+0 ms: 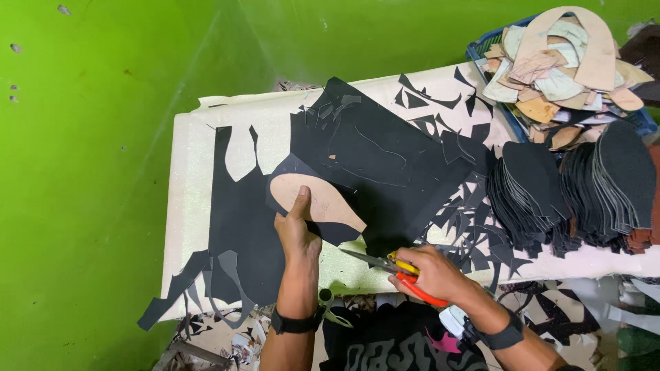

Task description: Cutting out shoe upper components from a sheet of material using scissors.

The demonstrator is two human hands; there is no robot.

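Observation:
My left hand (297, 230) presses its thumb on a tan, sole-shaped cardboard template (317, 200) and grips it together with the dark sheet piece (328, 230) under it. My right hand (430, 271) is closed around the orange and yellow handles of scissors (385, 262), whose blades point left toward the piece and stand slightly apart from it. A large black sheet (375, 154) with traced outlines lies just behind. Both wrists wear dark bands.
A white padded table (199, 148) carries black offcuts (230, 233) and scraps (467, 220). At the right stand fanned stacks of black cut soles (570, 189). A blue basket (481, 51) at the back right holds tan patterns. A green wall fills the left.

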